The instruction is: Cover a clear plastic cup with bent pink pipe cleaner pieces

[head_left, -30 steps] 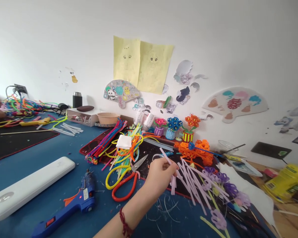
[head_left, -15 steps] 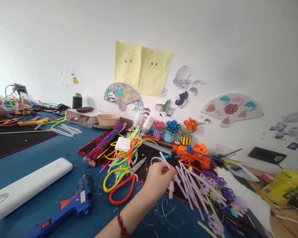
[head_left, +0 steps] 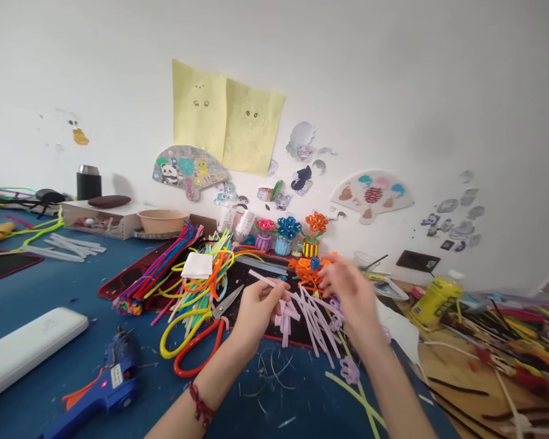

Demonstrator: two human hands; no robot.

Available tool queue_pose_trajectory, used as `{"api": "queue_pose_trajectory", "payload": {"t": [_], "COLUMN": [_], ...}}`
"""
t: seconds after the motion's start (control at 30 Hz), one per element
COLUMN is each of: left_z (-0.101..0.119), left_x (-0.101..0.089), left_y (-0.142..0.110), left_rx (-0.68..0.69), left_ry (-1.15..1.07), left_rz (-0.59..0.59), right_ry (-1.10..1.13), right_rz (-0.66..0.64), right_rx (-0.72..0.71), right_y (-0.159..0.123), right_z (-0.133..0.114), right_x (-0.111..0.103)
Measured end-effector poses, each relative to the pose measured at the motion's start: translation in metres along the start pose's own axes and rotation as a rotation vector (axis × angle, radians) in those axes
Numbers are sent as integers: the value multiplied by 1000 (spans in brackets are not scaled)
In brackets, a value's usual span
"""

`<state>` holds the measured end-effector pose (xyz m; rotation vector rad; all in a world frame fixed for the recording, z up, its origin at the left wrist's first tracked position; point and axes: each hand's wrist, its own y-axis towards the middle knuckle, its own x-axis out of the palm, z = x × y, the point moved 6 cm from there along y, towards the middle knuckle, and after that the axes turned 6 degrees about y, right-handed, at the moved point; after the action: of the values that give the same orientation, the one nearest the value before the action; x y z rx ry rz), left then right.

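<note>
Head view: a white case point(head_left: 34, 350) lies on the blue table point(head_left: 55, 283), at nine o'clock from my left hand point(head_left: 258, 311). The glue gun point(head_left: 119, 387) sits at eight o'clock, its nozzle towards one. A small white paper point(head_left: 197, 266) rests at ten o'clock on a tangle of coloured stems, and the scissors point(head_left: 219, 311) lie just beside my hand at nine. My left thumb and fingers are pinched on a lilac stem point(head_left: 260, 278), whose end sticks out towards ten o'clock. The lilac pile point(head_left: 318, 323) spreads between my hands, at four o'clock from the left one, with orange flowers point(head_left: 304, 272) at two. My right hand point(head_left: 350, 292), well apart from my left, has its fingers bent over by those flowers; it is blurred, and I can't tell whether it grips anything. Further right, a yellow bottle point(head_left: 438, 299) stands at three o'clock.
</note>
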<state>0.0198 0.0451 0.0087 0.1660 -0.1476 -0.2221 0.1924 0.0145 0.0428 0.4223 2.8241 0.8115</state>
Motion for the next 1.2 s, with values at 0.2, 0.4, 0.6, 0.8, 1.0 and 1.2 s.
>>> {"api": "queue_pose_trajectory", "payload": {"t": [0.2,0.4,0.6,0.8,1.0,1.2], "left_z": [6,-9,-5,7,3,3], "left_x": [-3,8,4,-13,-16,-22], "left_y": [0,-1,1,3,5,9], "left_rx": [36,-18,32,84,74,95], "left_ry": [-84,-47,35,87,128,310], "left_rz": [26,-33,20,184,210,191], "right_ry": [446,411,-158,-675,-729,-453], "right_rz": [-242,-389,-348,-510,-542,-481], "right_rx": [287,352,295,111,111,193], "right_y": [-22,-35,-33,-55,-70,-50], "right_z": [48,51,55,34,38,41], "right_x": [36,56,43,69,89,70]}}
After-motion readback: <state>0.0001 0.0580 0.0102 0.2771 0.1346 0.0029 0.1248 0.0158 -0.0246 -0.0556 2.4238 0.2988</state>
